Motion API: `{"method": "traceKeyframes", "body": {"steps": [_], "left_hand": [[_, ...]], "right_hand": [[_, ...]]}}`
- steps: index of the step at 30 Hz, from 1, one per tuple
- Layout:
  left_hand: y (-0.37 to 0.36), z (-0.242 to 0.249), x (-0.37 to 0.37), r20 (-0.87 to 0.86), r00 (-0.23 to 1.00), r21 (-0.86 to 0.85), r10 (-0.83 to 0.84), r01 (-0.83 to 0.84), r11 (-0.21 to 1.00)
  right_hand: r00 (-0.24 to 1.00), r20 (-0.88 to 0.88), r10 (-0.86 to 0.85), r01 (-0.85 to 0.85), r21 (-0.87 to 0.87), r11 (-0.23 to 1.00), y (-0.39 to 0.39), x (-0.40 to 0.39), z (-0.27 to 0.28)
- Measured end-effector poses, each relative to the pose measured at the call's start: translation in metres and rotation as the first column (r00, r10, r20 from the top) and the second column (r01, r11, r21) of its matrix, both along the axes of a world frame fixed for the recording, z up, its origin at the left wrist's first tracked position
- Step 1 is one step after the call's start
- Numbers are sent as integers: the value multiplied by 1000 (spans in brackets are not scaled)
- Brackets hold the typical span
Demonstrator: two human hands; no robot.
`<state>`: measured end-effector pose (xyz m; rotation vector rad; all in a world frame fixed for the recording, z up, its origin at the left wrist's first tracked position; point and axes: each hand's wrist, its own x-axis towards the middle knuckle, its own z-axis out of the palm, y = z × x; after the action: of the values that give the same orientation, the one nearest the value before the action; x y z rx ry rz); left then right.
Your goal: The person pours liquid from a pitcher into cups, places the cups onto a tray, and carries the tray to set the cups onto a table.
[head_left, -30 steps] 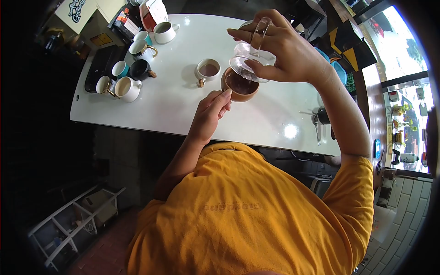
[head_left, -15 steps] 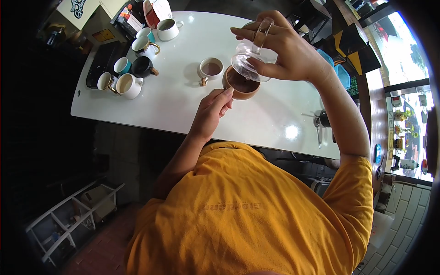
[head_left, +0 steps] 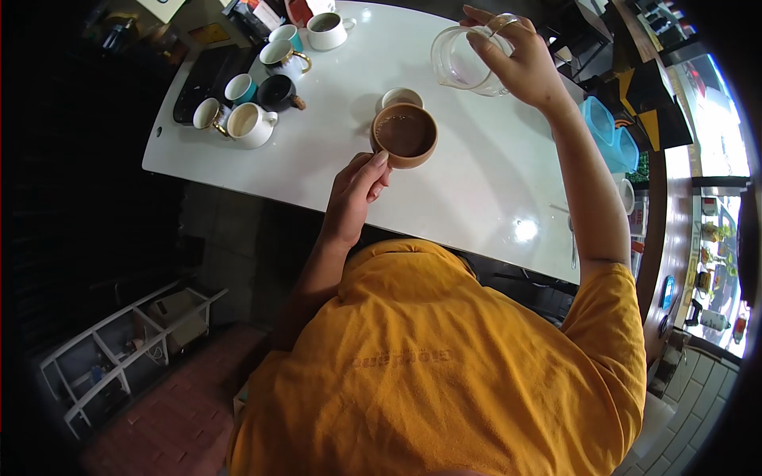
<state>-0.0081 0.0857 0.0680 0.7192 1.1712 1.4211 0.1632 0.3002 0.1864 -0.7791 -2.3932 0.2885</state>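
Observation:
My left hand (head_left: 359,190) is closed on a tan cup (head_left: 405,136) of brown liquid with a few bubbles along its edge. The cup is in front of a white cup (head_left: 403,98) and hides most of it. Up and to the right, my right hand (head_left: 517,62) grips the handle of a clear glass pitcher (head_left: 462,65). The pitcher looks nearly empty and is apart from the tan cup.
Several mugs stand at the left of the white table (head_left: 317,147), among them a black mug (head_left: 278,94) and a cream mug (head_left: 251,125). Light-blue containers (head_left: 611,136) stand beyond the right edge. A metal rack (head_left: 131,357) is on the floor at lower left.
My right hand has lifted the glass pitcher up and away from the tan cup and turned it out of its pouring tilt. The tan cup now covers much of the white cup.

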Motion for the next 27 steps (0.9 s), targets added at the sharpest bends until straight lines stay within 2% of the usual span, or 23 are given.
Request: {"method": "traceKeyframes", "body": {"steps": [1,3,5,7,11,13,19,27], "left_hand": [[-3,0,-4,-12,1000,-2,28,-28,1000],[-9,-5,-12,-1,998,8,59,-59,998],[-16,-10,-19,14,996,19,88,-89,996],[-21,-12,-25,9,990,42,137,-138,990],[-32,-16,-34,23,981,38,191,-192,981],[-36,-18,-39,-12,980,-10,200,-200,980],[-43,-20,-47,30,965,-5,262,-262,965],[-43,-16,-51,9,968,-51,250,-249,967]], "right_hand": [[1000,-4,8,-8,-4,1000,6,-4,-11],[998,52,41,-49,168,984,21,-13,-34],[995,70,73,-82,141,987,26,-23,-50],[977,164,138,-176,243,954,29,-34,-62],[969,245,43,-96,208,973,19,-53,-79],[965,255,62,-120,219,968,28,-57,-99],[901,425,88,-222,277,935,25,-69,-113],[881,462,105,-302,376,876,9,-75,-111]]}}
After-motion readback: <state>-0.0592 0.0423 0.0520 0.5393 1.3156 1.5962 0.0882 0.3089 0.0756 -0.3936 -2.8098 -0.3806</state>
